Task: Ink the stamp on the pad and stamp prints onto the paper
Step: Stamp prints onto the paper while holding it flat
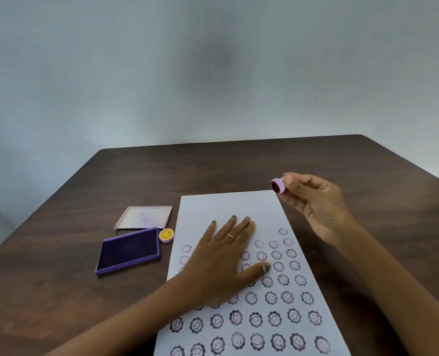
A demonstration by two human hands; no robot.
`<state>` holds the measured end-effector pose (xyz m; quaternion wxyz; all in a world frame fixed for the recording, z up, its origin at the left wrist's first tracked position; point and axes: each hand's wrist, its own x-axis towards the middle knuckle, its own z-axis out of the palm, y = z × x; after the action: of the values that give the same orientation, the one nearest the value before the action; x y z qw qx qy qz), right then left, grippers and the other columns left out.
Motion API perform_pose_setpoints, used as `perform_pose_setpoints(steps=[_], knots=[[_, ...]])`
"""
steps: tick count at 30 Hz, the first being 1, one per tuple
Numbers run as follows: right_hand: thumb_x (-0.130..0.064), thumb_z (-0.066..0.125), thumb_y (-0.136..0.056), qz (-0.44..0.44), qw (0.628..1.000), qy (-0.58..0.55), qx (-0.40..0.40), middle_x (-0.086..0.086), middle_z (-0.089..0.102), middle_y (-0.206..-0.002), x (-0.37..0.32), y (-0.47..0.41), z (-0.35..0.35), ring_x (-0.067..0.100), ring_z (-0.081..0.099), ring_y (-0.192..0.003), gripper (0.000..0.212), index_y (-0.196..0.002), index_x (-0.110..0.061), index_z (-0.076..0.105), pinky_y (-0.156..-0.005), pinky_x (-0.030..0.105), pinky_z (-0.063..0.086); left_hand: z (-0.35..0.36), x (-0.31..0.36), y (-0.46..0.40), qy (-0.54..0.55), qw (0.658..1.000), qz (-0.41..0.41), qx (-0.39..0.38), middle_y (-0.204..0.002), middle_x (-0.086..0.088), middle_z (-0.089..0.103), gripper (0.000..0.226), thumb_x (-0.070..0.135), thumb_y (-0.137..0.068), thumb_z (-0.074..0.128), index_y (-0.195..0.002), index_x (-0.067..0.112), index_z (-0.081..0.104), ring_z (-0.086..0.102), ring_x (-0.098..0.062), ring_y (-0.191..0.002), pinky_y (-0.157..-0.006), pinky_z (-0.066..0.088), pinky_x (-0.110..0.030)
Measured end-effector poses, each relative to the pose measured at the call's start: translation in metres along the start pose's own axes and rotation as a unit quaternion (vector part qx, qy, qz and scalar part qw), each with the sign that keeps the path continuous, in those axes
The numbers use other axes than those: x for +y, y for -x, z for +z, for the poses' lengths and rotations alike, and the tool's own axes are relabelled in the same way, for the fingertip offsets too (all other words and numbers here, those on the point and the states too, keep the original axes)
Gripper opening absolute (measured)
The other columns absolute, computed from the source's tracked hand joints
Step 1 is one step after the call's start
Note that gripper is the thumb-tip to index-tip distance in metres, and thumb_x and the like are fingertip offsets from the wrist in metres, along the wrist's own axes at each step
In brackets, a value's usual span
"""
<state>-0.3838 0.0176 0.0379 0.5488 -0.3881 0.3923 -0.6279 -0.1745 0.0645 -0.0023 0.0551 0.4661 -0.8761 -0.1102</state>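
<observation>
Paper (239, 204) lies nearest, a white sheet running from the bottom edge up the middle of the dark wood tabletop (264, 160), its lower two thirds covered in rows of purple smiley-flower prints (257, 318); far strip blank.

Leftmost: ink pad (129, 250), purple tray with dark inked surface, open, turned at an angle, well left of the sheet. Just behind it, its clear lid (143, 217), lying flat, smeared with purple. Beside the pad's far right corner, a small round yellow cap (166, 235) with a smiley face, between pad and paper edge.

Left hand (223, 260) flat on the sheet, palm down, fingers spread and pointing away, thumb out to the right over the prints. Thin ring on one finger. Presses the paper; grips nothing.

Right hand (313, 204) raised off the tabletop, beyond the sheet's far right corner, palm turned left. Thumb and forefinger pinch the stamp (278, 185), a short lilac cylinder. Stamp is clear of paper and pad, well apart from the left hand. Its axis lies roughly level, dark inked face pointing left and a little toward the camera, not down at the sheet.
</observation>
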Motion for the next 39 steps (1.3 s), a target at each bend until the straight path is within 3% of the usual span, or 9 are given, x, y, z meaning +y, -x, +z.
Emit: perform_pose_setpoints(steps=[4, 9, 21, 39], knots=[[-0.020, 0.077, -0.061, -0.090, 0.983, 0.158, -0.016, 0.005, 0.076, -0.083, 0.006, 0.016, 0.004, 0.022, 0.072, -0.081, 0.030, -0.089, -0.011, 0.071, -0.068, 0.023, 0.057, -0.002, 0.001, 0.009, 0.001, 1.000, 0.003, 0.003, -0.157, 0.015, -0.011, 0.080, 0.069, -0.086, 0.022, -0.149, 0.029, -0.007, -0.019, -0.001, -0.141, -0.118, -0.011, -0.034], [-0.020, 0.077, -0.059, -0.154, 0.947, 0.276, -0.064, -0.007, 0.075, -0.086, 0.010, 0.035, -0.002, 0.011, 0.072, -0.078, 0.023, -0.081, -0.019, 0.072, -0.067, 0.013, 0.054, -0.002, 0.001, 0.009, 0.001, 1.000, -0.003, 0.006, -0.157, 0.015, -0.011, 0.080, 0.069, -0.086, 0.022, -0.149, 0.029, -0.008, -0.020, -0.001, -0.141, -0.118, -0.010, -0.035], [-0.006, 0.078, -0.064, -0.156, 0.903, 0.383, -0.113, -0.005, 0.072, -0.092, 0.016, 0.039, -0.003, 0.004, 0.069, -0.083, 0.027, -0.089, -0.012, 0.072, -0.075, 0.013, 0.053, -0.001, 0.001, 0.009, 0.004, 1.000, -0.007, 0.003, -0.158, 0.014, -0.011, 0.081, 0.071, -0.084, 0.018, -0.149, 0.029, -0.008, -0.020, -0.002, -0.142, -0.118, -0.010, -0.036], [-0.012, 0.078, -0.065, -0.170, 0.878, 0.433, -0.118, -0.008, 0.071, -0.094, 0.017, 0.041, 0.000, 0.004, 0.068, -0.086, 0.029, -0.092, -0.022, 0.070, -0.078, 0.015, 0.053, 0.003, -0.002, 0.009, 0.015, 1.000, -0.006, 0.020, -0.157, 0.016, -0.011, 0.083, 0.074, -0.079, 0.014, -0.147, 0.033, -0.009, -0.020, 0.001, -0.140, -0.115, -0.016, -0.030]])
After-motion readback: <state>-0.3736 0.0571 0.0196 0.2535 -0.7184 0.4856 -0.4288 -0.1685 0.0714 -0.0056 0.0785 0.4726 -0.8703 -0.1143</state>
